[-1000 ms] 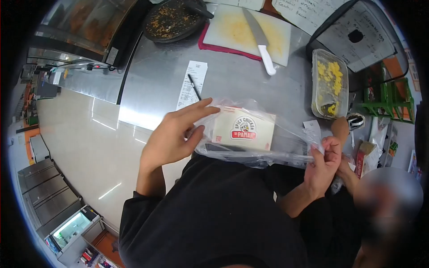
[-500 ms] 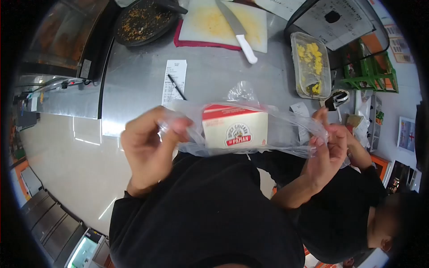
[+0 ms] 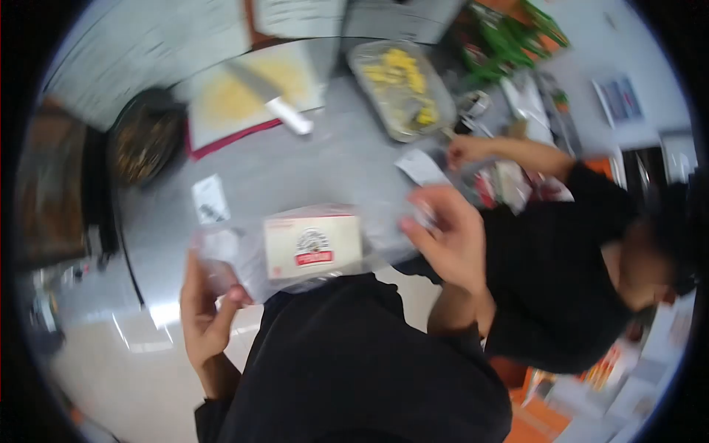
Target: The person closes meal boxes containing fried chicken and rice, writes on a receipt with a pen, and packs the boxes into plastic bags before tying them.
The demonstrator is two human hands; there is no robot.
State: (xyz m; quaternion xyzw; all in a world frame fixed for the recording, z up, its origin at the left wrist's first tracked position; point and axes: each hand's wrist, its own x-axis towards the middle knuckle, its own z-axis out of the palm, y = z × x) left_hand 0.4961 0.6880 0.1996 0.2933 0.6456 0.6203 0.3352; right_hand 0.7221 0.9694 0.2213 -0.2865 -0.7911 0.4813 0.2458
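Pinched a clear, thin plastic bag (image 3: 247, 258) between the fingers of the left hand (image 3: 202, 314) at eight o'clock and the right hand (image 3: 454, 236) at three, stretching it around a cream, rectangular cardboard box (image 3: 314, 247) at the centre. Faced a clear, rectangular plastic tub (image 3: 393, 102) at one.

saw thin, clear plastic on the bag (image 3: 251, 258), glossy and wrinkled, over smooth cardboard on the box (image 3: 314, 245). noted smooth metal with a bright sheen on the counter (image 3: 295, 177), and paper on the slip (image 3: 211, 199). found smooth, plastic-looking stuff on the cutting board (image 3: 214, 103), cloth (image 3: 235, 139) beneath, metal on the knife blade (image 3: 255, 83). took the tub (image 3: 437, 92) for see-through plastic, the shirt (image 3: 347, 362) for matt fabric, the floor (image 3: 144, 354) for something glossy.
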